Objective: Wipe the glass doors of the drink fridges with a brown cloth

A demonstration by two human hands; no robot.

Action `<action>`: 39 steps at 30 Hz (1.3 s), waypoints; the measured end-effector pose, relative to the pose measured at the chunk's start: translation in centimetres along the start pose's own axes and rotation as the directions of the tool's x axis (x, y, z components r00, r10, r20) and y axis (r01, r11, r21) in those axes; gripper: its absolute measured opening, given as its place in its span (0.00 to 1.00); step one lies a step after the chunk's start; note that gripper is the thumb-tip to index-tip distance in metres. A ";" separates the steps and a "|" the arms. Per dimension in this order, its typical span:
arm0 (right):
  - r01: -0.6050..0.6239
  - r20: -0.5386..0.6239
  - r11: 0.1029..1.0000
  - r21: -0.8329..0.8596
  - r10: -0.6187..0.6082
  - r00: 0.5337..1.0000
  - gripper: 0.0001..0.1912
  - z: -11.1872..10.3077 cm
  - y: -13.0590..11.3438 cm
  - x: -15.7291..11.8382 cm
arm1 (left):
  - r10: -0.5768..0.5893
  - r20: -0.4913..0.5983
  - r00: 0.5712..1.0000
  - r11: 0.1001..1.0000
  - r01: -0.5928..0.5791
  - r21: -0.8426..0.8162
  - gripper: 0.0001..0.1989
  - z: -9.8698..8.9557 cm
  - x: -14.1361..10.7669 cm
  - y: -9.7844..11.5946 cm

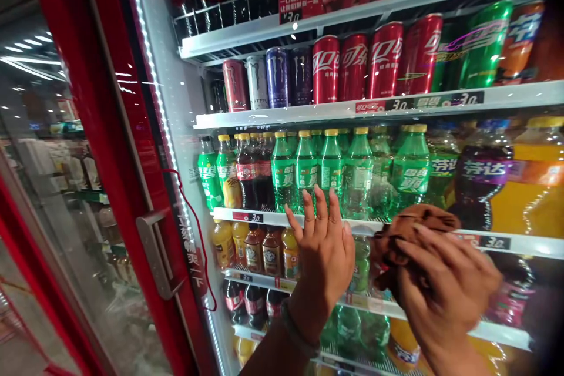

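Note:
My left hand (pixel 325 255) is raised with its fingers apart, in front of the middle shelf and its row of green soda bottles (pixel 305 167). It holds nothing. I cannot tell whether its fingertips touch a surface. My right hand (pixel 453 288) is closed on a crumpled brown cloth (pixel 418 220), to the right of my left hand. The cloth covers part of the shelf edge (pixel 535 245) and the bottles behind it. Light spots and a thin purple outline over the cans look like reflections on glass.
Drink cans (pixel 326 70) stand on the shelf above, from dark energy drinks to red and green cans. Juice bottles (pixel 253 249) and cola bottles (pixel 255 302) fill lower shelves. At left are a red door frame (pixel 118 188) with a grey handle (pixel 154 252) and a dangling red cord (pixel 194 217).

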State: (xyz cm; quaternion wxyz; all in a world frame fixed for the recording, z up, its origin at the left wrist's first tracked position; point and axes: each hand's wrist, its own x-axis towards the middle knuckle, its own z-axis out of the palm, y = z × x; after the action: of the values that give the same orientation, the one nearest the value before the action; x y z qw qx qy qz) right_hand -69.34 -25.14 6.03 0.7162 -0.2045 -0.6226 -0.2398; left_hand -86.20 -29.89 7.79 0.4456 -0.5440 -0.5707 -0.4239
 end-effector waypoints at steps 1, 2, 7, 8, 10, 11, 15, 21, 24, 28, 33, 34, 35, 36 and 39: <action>0.026 0.032 0.999 0.020 -0.027 0.999 0.15 0.3 -0.4 0.1 | -0.018 0.002 1.000 1.000 0.018 0.003 0.38 0.1 0.1 0.4; 0.059 0.052 0.998 0.033 -0.061 0.997 0.15 0.7 -0.7 0.5 | -0.035 0.000 0.999 0.999 0.035 0.002 0.39 0.2 0.1 0.8; 0.089 -0.044 0.994 -0.067 -0.092 0.995 0.17 0.5 2.3 4.6 | 0.003 -0.005 1.000 0.999 -0.003 -0.034 0.37 0.6 0.5 2.0; 0.057 -0.070 0.994 -0.096 -0.064 0.996 0.17 -0.1 3.2 4.5 | 0.023 0.002 1.000 0.999 -0.023 -0.040 0.37 0.7 0.5 2.2; -0.013 -0.094 0.992 -0.123 0.002 0.996 0.19 -1.3 4.1 3.2 | 0.037 0.009 0.999 0.998 -0.036 -0.050 0.38 1.0 0.5 2.6; -0.035 -0.087 0.993 -0.114 0.025 0.996 0.19 -1.8 4.1 2.1 | 0.030 0.008 1.000 0.998 -0.029 -0.055 0.38 1.1 0.4 2.9; 0.068 0.060 0.998 -0.017 -0.067 0.996 0.20 -1.3 2.0 -0.1 | -0.031 -0.011 0.999 0.996 0.030 -0.080 0.41 1.8 0.4 4.1; 0.098 -0.014 0.992 -0.079 -0.099 0.995 0.21 -1.1 4.7 4.2 | -0.045 -0.037 0.998 0.993 0.041 -0.111 0.42 2.3 0.6 5.0; 0.009 -0.087 0.995 -0.098 -0.018 0.996 0.24 -2.9 6.4 2.6 | -0.022 -0.043 0.999 0.992 0.017 -0.127 0.41 2.4 0.4 5.4; 0.027 0.007 1.000 -0.014 -0.027 1.000 0.22 -2.9 5.1 0.0 | 0.088 0.002 0.996 0.980 -0.086 -0.180 0.40 2.4 0.5 7.0; 0.166 -0.005 0.986 -0.014 -0.166 0.986 0.21 -2.4 6.6 3.1 | 0.091 0.000 0.996 0.978 -0.089 -0.187 0.40 2.3 1.2 9.0; 0.138 -0.024 0.990 -0.030 -0.139 0.990 0.22 -3.0 7.6 3.5 | 0.096 0.009 0.995 0.978 -0.092 -0.188 0.40 2.2 1.2 9.2; 0.102 -0.048 0.994 -0.047 -0.104 0.993 0.23 -3.7 8.7 3.5 | 0.106 0.021 0.994 0.977 -0.100 -0.188 0.40 2.3 1.2 9.4; 0.069 -0.080 0.995 -0.067 -0.074 0.994 0.24 -4.4 9.5 3.1 | 0.113 0.031 0.993 0.977 -0.105 -0.187 0.40 2.4 1.1 9.6; -0.016 -0.098 0.996 -0.092 0.007 0.995 0.25 -5.9 10.1 0.6 | 0.095 0.035 0.995 0.981 -0.088 -0.171 0.41 2.7 0.8 10.5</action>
State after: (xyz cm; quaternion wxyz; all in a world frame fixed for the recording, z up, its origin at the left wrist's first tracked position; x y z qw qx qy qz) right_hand -58.50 -20.61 5.88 0.7368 -0.2291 -0.5740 -0.2740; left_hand -75.88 -26.53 7.93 0.4044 -0.6147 -0.5166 -0.4379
